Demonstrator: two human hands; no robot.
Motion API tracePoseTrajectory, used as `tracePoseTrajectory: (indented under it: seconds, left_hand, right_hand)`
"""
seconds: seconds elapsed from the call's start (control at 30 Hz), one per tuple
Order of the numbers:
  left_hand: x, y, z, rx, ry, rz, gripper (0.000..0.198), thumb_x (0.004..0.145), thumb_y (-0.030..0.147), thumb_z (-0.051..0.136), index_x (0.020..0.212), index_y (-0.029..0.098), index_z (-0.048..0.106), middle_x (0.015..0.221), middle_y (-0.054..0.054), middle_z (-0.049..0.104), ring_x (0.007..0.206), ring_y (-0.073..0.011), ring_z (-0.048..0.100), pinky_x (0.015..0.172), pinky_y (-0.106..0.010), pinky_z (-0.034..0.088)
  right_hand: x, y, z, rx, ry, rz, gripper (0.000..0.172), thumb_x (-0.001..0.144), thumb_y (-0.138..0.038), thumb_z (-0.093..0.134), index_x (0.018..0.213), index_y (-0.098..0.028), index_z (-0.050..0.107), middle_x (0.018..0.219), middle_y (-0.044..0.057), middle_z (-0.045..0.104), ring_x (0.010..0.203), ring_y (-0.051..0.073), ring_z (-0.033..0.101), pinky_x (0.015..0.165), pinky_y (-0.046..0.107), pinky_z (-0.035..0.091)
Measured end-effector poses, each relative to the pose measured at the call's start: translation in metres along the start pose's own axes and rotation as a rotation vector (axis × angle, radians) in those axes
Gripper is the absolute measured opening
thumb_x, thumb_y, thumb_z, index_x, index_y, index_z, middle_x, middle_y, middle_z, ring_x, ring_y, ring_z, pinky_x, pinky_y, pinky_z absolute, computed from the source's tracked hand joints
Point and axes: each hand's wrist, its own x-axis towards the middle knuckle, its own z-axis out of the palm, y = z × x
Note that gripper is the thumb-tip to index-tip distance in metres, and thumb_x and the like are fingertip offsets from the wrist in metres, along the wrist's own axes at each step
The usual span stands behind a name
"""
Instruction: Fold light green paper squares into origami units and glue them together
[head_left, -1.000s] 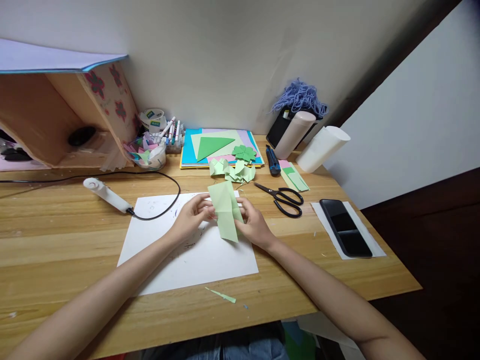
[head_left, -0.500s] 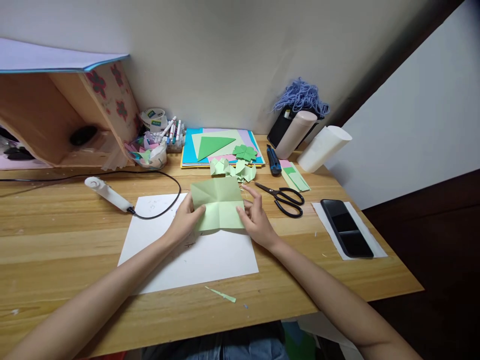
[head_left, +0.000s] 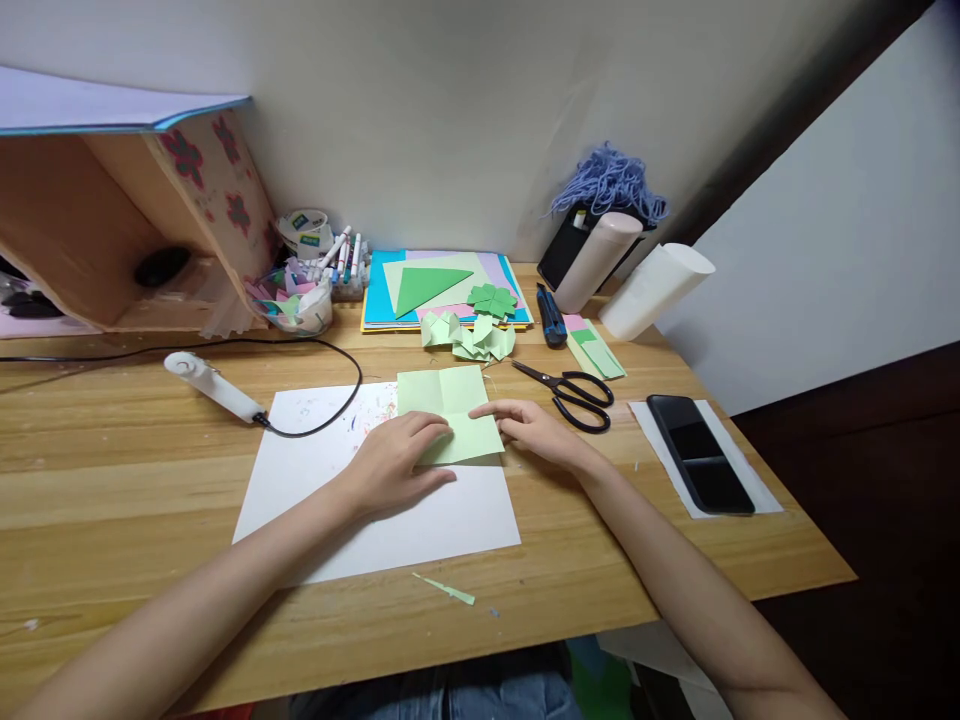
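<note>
A light green square sheet of paper (head_left: pixel 461 395), with creases crossing in the middle, lies over the upper right of a white sheet (head_left: pixel 330 530). My left hand (head_left: pixel 401 455) rests flat on its lower left corner, fingers stretched out and thumb apart. At the right edge is my right hand (head_left: pixel 536 432), its index finger reaching onto the paper and the other fingers loosely bent; nothing is gripped in it. Just beyond the sheet are folded pale green paper pieces (head_left: pixel 480 340) and a green paper clover (head_left: pixel 493 300).
Black-handled scissors (head_left: pixel 577 390) and a blue utility knife (head_left: pixel 551 318) lie to the right, near a phone (head_left: pixel 697 450). A white corded device (head_left: pixel 214 388) sits left. Behind are a stack of coloured paper (head_left: pixel 381 290), a tub of scraps (head_left: pixel 304 310) and a cardboard box (head_left: pixel 217 230).
The green paper, held up between both hands before, now lies flat on the white sheet. My left hand has moved right onto it; my right hand has shifted slightly right and turned palm down.
</note>
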Motion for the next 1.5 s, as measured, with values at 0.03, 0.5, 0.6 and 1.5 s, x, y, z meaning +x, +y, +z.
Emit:
tracePoseTrajectory:
  seconds: [0.03, 0.5, 0.6, 1.5]
  left_hand:
    - [-0.001, -0.001, 0.002, 0.018, 0.006, 0.003, 0.035, 0.079, 0.039, 0.051, 0.108, 0.019, 0.052, 0.109, -0.009, 0.058, 0.097, -0.0215, 0.055, 0.077, -0.036, 0.046]
    - [0.0, -0.014, 0.009, -0.021, 0.078, -0.038, 0.025, 0.087, 0.03, 0.041, 0.089, 0.02, 0.064, 0.096, -0.004, 0.066, 0.085, -0.0157, 0.06, 0.07, -0.027, 0.047]
    - [0.0, -0.015, 0.007, -0.069, 0.1, -0.095, 0.025, 0.086, 0.032, 0.042, 0.084, 0.02, 0.063, 0.093, -0.004, 0.066, 0.082, -0.0146, 0.059, 0.071, -0.027, 0.046]
    - [0.004, -0.025, 0.007, 0.153, 0.103, -0.411, 0.03, 0.078, 0.046, 0.051, 0.067, 0.019, 0.046, 0.063, -0.001, 0.053, 0.058, -0.0156, 0.047, 0.05, -0.025, 0.028]
  right_hand:
    - [-0.002, 0.0, -0.003, 0.0, -0.054, -0.011, 0.046, 0.07, -0.009, 0.039, 0.113, -0.018, 0.054, 0.087, 0.003, 0.061, 0.07, 0.011, 0.053, 0.064, 0.023, 0.042]
    - [-0.001, -0.003, -0.004, -0.66, 0.147, -0.52, 0.012, 0.07, -0.034, 0.066, 0.07, -0.022, 0.067, 0.106, 0.006, 0.048, 0.099, 0.021, 0.042, 0.089, 0.038, 0.035]
    - [0.0, -0.002, -0.002, -0.585, 0.155, -0.462, 0.019, 0.079, -0.029, 0.055, 0.065, -0.019, 0.062, 0.095, 0.005, 0.054, 0.09, 0.017, 0.047, 0.082, 0.033, 0.038]
    - [0.005, 0.008, 0.026, -0.858, 0.447, -0.209, 0.017, 0.085, -0.026, 0.044, 0.07, -0.019, 0.049, 0.073, 0.005, 0.053, 0.068, 0.018, 0.049, 0.062, 0.028, 0.035]
